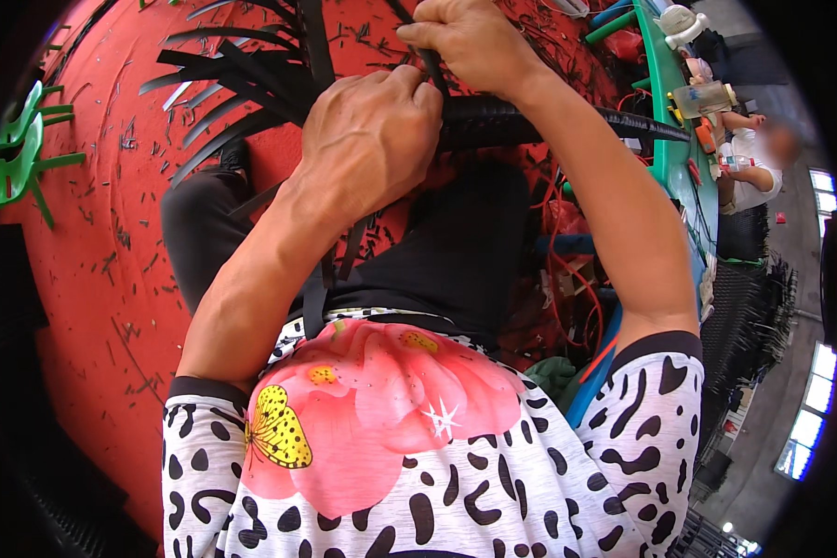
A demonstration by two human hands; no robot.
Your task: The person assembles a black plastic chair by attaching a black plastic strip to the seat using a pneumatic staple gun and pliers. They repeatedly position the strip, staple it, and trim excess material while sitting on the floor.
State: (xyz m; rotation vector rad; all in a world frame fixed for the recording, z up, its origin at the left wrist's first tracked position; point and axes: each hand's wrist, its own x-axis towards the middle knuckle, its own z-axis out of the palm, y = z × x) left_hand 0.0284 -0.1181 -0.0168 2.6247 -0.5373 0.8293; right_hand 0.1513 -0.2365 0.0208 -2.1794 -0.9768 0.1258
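Note:
Over my lap lies a long black band-wrapped piece (498,123) with a ribbed surface, its narrow end reaching right toward the green table. My left hand (372,130) is closed on this piece at its left part, fingers bent and mostly hidden behind the knuckles. Above it, my right hand (479,46) pinches a flat black strip (434,70) that runs down to the piece. Loose black strips (260,84) fan out to the left beyond my left hand. Other strip ends (314,302) hang down below my left wrist onto my lap.
Black offcuts (126,237) litter the red floor (93,316). Green plastic chairs (17,167) stand at the left. At the right is a green-edged table (660,84) with a clear plastic jug (702,99). A person (758,153) sits beyond it. Red cords (553,251) hang below.

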